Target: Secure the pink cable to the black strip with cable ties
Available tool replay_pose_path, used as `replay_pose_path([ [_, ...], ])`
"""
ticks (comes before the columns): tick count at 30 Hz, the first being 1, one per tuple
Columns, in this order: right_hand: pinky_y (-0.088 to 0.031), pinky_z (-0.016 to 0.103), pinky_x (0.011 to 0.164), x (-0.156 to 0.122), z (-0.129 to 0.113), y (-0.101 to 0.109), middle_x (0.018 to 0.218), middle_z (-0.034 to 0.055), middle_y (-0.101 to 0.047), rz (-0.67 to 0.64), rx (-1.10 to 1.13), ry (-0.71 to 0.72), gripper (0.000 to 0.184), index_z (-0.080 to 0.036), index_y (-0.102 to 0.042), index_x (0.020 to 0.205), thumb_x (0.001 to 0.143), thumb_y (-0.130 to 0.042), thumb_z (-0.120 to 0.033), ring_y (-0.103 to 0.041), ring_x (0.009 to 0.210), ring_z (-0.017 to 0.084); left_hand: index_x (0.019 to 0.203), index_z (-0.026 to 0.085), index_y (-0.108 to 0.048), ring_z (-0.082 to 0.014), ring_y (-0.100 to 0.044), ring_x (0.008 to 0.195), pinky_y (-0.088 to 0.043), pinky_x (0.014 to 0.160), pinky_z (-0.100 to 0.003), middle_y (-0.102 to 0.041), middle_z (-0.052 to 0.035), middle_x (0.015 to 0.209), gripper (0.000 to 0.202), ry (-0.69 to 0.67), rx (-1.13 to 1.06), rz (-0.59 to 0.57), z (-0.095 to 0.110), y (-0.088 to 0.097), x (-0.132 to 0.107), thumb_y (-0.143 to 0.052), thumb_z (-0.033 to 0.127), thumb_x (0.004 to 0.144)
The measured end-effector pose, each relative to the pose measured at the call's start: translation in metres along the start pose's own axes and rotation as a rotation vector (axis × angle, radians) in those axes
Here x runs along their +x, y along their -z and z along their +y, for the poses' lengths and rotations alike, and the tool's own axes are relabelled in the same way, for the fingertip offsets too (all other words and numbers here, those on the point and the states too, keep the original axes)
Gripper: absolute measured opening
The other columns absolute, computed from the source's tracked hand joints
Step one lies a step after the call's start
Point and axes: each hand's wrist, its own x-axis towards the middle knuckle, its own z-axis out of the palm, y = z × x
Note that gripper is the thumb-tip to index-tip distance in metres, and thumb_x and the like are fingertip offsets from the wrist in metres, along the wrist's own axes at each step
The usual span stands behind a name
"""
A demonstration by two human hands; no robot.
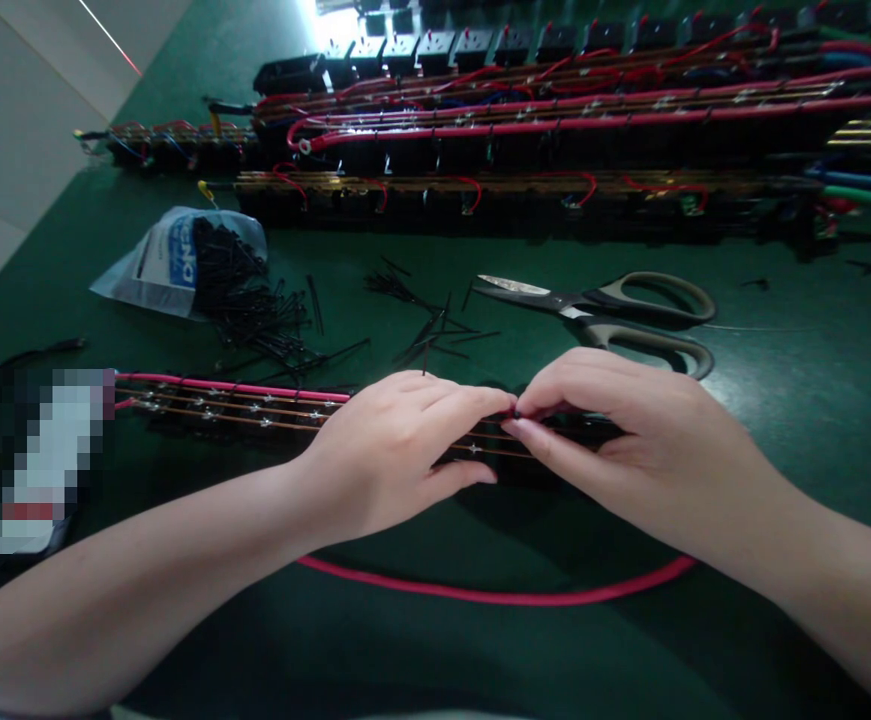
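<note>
My left hand (394, 435) lies over a long black strip (214, 412) with copper-coloured rods and a red wire (285, 385) along its far edge. Its index finger stretches towards my right hand, the thumb stands apart from it, and the other fingers are hidden. My right hand (637, 430) is closed in a pinch above the strip, on a small black piece (517, 413) that looks like part of a cable tie. The two hands' fingertips meet there. A thin dark tie end (425, 360) sticks up behind my left hand.
Scissors (585, 305) lie beyond my right hand. Black cable ties (255, 310) spill from a plastic bag (154, 265), with cut pieces (435, 330) nearby. Wired strips (480, 205) line the back. A red cable (495, 597) loops in front; a blurred-out object (52, 460) is left.
</note>
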Motion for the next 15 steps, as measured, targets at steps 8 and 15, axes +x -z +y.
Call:
replay_pose_path([
  [8, -0.052, 0.033, 0.06, 0.0022, -0.0017, -0.0008, 0.081, 0.0034, -0.073, -0.024, 0.009, -0.042, 0.013, -0.024, -0.068, 0.086, 0.092, -0.063, -0.015, -0.07, 0.075, 0.021, 0.134, 0.016, -0.058, -0.02, -0.078, 0.107, -0.058, 0.091, -0.031, -0.08, -0.0053, 0.124, 0.043, -0.059, 0.004, 0.042, -0.0016, -0.0007, 0.0002, -0.079, 0.024, 0.097],
  [15, -0.05, 0.034, 0.058, 0.0022, -0.0007, 0.0003, 0.081, 0.0032, -0.073, -0.034, 0.003, -0.057, 0.013, -0.026, -0.066, 0.084, 0.09, -0.063, -0.015, -0.068, 0.072, 0.022, 0.129, 0.022, -0.063, -0.0208, -0.077, 0.114, -0.057, 0.094, -0.031, -0.079, -0.0043, 0.129, 0.026, -0.095, 0.009, 0.026, -0.0025, 0.0004, 0.0007, -0.07, 0.024, 0.103],
])
